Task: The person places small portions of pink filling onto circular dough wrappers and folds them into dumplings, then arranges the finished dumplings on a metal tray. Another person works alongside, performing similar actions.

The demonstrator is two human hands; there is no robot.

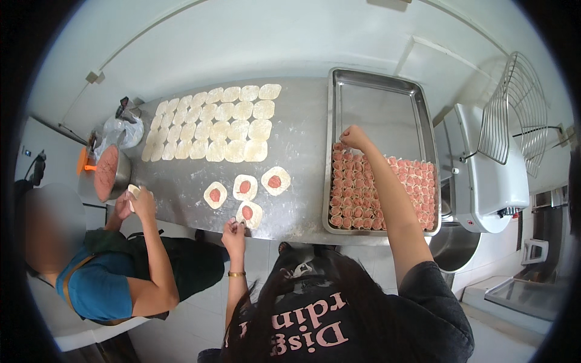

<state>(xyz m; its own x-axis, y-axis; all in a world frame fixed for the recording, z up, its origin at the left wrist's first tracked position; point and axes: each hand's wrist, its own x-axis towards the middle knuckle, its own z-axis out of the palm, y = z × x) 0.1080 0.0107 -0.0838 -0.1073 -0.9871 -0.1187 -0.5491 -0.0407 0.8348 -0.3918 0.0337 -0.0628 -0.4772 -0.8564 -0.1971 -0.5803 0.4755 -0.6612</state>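
Observation:
At the table's front edge, my left hand (233, 237) is closed, its fingertips pinching the near edge of a floury dough wrapper (256, 218) topped with pink meat filling. Three more filled wrappers (245, 187) lie just beyond it. My right hand (357, 138) reaches over the metal tray (331, 100), fingers pinched on a small open-topped dumpling (339, 146) at the far left end of the packed rows. Many pink-centred dumplings (358, 199) fill the tray's near half. My fingers partly hide the pinched dumpling, and my right forearm covers some others.
Rows of plain wrappers (219, 123) lie on the steel table (302, 151). At left, a co-worker's hands (140, 203) hold a wrapper beside a pot of pink filling (108, 172) with an orange-handled tool (89, 167). A white machine (475, 175) with a wire guard stands right of the tray.

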